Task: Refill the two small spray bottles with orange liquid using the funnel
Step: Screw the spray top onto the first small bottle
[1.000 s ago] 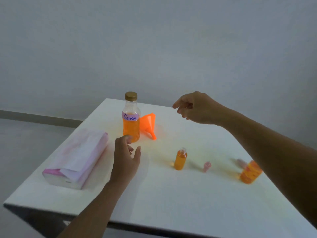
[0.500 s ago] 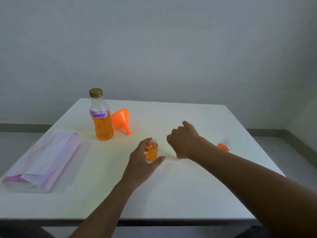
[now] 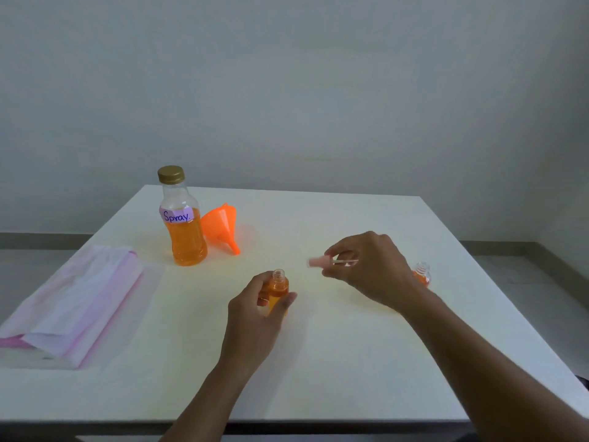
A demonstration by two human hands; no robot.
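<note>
The right hand (image 3: 366,269) has just lifted the pink spray head (image 3: 320,261) off the desk (image 3: 318,362), pinching it. The left hand (image 3: 255,314) grips the uncapped small bottle (image 3: 278,287) mid-desk, seemingly full, so capping likely follows.

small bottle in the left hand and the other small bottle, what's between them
In the head view, the right hand, pinching a pink spray top, is between the held small bottle and the other small bottle.
</note>
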